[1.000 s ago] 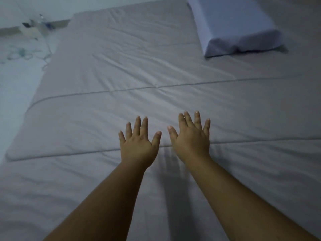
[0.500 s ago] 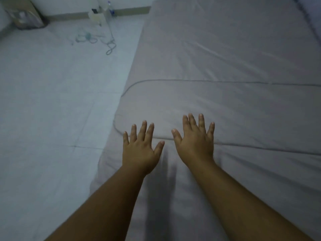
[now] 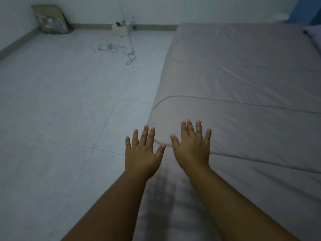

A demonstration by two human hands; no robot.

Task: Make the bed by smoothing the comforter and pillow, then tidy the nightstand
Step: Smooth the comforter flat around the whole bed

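A grey comforter (image 3: 243,94) lies flat over the low bed and fills the right half of the view, with stitched seams running across it. My left hand (image 3: 141,154) is stretched out flat with spread fingers at the comforter's left edge, partly over the floor. My right hand (image 3: 192,146) is flat with spread fingers on the comforter near its rounded left corner. Neither hand holds anything. Only a corner of the pale blue pillow (image 3: 313,36) shows at the far right edge.
Pale floor tiles (image 3: 60,110) take up the left half. By the back wall stand a small white box (image 3: 121,28) with a bottle (image 3: 133,23), tangled cables (image 3: 112,47) on the floor, and a brown bag (image 3: 50,19) in the corner.
The view has swung left, so the pillow has slid almost out of sight. Both flat hands have moved left across the comforter to its left edge.
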